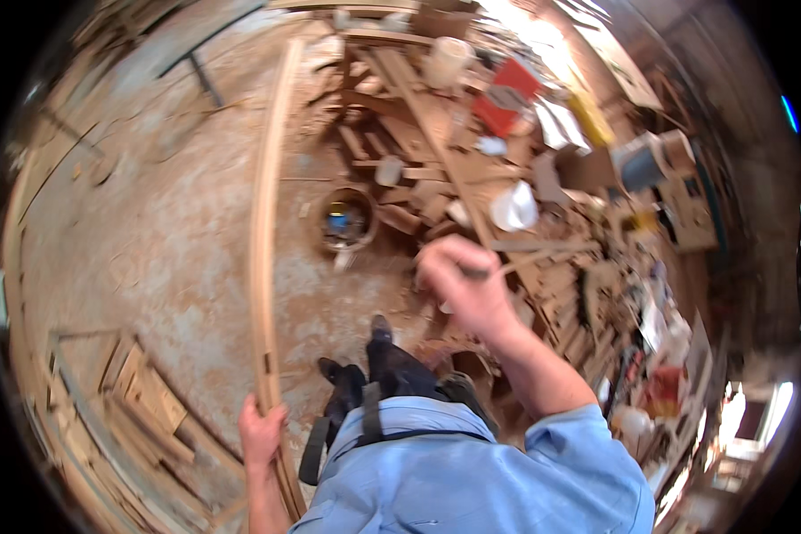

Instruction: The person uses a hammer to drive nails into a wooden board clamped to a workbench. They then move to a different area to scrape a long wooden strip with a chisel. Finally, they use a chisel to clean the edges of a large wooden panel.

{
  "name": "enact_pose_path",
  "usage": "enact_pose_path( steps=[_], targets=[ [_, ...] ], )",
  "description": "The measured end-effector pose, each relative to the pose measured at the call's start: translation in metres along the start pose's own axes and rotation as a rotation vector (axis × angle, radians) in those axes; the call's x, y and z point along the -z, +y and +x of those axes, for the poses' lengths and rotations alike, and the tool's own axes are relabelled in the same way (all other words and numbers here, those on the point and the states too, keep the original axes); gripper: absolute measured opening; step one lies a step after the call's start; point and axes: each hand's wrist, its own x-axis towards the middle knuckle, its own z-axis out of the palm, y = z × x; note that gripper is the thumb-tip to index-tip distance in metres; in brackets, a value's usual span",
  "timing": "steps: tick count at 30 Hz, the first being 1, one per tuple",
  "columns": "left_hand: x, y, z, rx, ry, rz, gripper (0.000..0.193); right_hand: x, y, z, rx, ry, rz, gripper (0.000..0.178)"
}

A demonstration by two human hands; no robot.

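A long, narrow wooden board (pixel 267 205) runs away from me, left of my body, with a small dark slot near its close end. My left hand (pixel 262 433) is wrapped round this board close to my hip. My right hand (pixel 465 280) is raised in front of me, closed in a fist and blurred by motion. A short dark end, perhaps of a handle, shows at that fist; the rest of what it grips is hidden. It hovers near the edge of the cluttered heap of wood, apart from the board.
A round bucket (pixel 371 222) stands on the dusty floor ahead. To the right, a wood-scrap heap (pixel 409 200) borders a cluttered bench with a red box (pixel 505 98), a white tub (pixel 513 207) and a bluish cylinder (pixel 641 166). Wooden frames (pixel 147 418) lie at lower left.
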Motion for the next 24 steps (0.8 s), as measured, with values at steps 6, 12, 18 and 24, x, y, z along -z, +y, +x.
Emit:
enact_pose_path(
  steps=[6,12,18,24],
  targets=[
    [-0.004,-0.014,-0.017,0.038,-0.069,-0.346,0.031,0.202,0.062,0.011,-0.029,0.749,-0.172,0.022],
    [0.018,-0.02,-0.016,0.243,-0.055,-0.33,0.03,0.272,0.193,0.036,-0.369,0.802,-0.132,0.027],
    [0.014,-0.004,-0.041,0.21,0.033,0.17,0.038,0.293,0.289,0.049,-0.438,0.549,0.541,0.066],
    [0.054,-0.076,-0.07,0.171,0.213,0.279,0.045,0.299,0.301,-0.003,-0.492,0.612,0.385,0.068]
  ],
)
